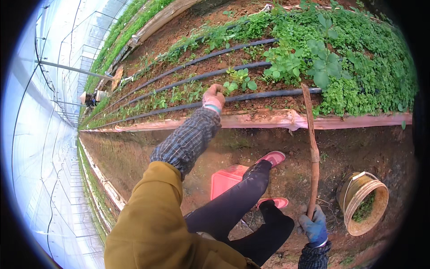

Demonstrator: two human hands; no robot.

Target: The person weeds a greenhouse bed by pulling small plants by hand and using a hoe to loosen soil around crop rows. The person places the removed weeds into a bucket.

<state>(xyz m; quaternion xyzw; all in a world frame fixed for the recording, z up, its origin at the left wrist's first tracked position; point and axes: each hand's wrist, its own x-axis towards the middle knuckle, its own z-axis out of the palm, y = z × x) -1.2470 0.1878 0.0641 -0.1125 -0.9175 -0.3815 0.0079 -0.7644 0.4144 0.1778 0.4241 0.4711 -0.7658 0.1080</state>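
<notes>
My left hand [214, 97], in a soil-stained pale glove with a teal cuff, reaches over the planted bed with its fingers curled. Just beside its fingertips grows a small leafy plant [240, 80]; whether the fingers hold anything is hidden. A black irrigation hose [255, 95] runs close by the hand. Low at the right, my right hand [313, 223] wears a blue, dirty glove and grips the lower end of a long wooden stick [314, 154]. The stick's far end rises to the bed's edge, near a taller broad-leaved plant [324, 64].
A tilted bucket [368, 183] with green plants inside stands right of my right hand. Beside my legs is a red plastic stool or crate [226, 180]. Pinkish sheeting [268, 119] edges the bed. Dense low greenery [373, 67] covers its right part. Greenhouse film [43, 161] lies left.
</notes>
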